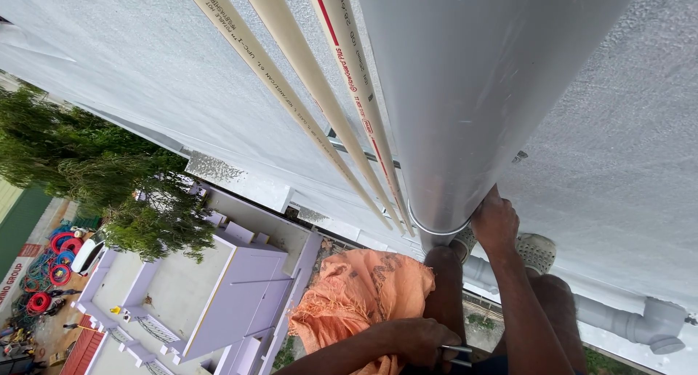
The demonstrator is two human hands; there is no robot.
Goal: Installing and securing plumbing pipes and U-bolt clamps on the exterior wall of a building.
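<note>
Two bare hands work high on a white wall. The right hand [496, 222] grips the lower end of the wide grey plastic drainpipe [465, 106] rising above it. The left hand [418, 340], lower, clenches a small metal tool [456, 355], beside an orange cloth [363, 291]. Left of the right hand run three slim cream pipes [320, 91].

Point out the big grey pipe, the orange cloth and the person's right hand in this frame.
big grey pipe [465, 91]: head view, on its smooth front face.
orange cloth [363, 291]: head view, on the middle of the crumpled fabric.
right hand [494, 222]: head view, on the back of the hand, against the pipe's lower end.
</note>
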